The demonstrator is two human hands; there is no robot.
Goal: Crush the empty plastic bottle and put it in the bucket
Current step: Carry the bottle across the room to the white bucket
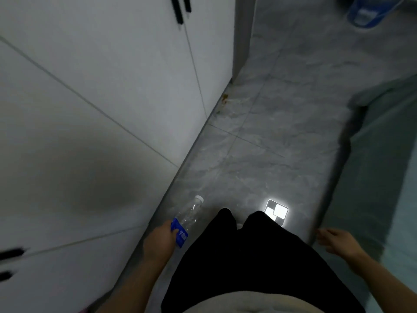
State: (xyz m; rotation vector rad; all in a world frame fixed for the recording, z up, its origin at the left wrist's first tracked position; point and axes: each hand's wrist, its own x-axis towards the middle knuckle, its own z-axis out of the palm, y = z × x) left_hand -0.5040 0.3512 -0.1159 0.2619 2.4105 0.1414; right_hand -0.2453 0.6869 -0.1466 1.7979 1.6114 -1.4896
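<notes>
Bottle point(189, 216): clear plastic, white cap, blue label, uncrushed; gripped at its lower end by left hand point(160, 239) above grey floor point(270, 143). Right hand point(337, 241): empty, fingers loosely spread.

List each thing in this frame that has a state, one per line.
plastic bottle: capped, uncrushed, looks empty, held at its blue label
left hand: closed on the plastic bottle
right hand: open, holding nothing
cabinet doors: closed
blue container: top right, blurred, contents unclear
</notes>
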